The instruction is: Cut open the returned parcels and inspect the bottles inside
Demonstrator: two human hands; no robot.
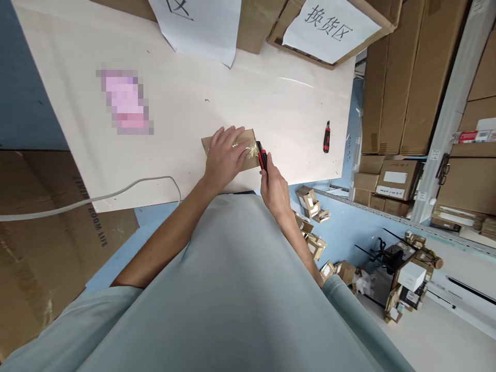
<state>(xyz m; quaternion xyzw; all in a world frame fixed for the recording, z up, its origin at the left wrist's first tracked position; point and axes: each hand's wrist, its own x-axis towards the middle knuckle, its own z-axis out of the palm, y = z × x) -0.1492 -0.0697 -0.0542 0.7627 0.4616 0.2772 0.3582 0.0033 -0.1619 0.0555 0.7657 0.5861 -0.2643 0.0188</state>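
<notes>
A small brown cardboard box [248, 164] with shiny tape on top lies near the front edge of the white table. My left hand [225, 157] rests over this box and grips it, the fingers reaching across its top and covering much of it. A red and black utility knife [262, 156] is held in my right hand [275, 187], fingers wrapped round its handle. The knife's front end is at the box's right end; whether the blade touches the cardboard I cannot tell. Another red and black utility knife [326, 138] lies farther right on the table.
Labelled cardboard boxes [337, 31] line the table's [174, 119] far side. A blurred pink item [124, 101] lies at left, and a grey cable [127, 186] crosses the front left edge. Shelves with cartons [399, 178] and opened boxes on the floor [308, 201] are at right.
</notes>
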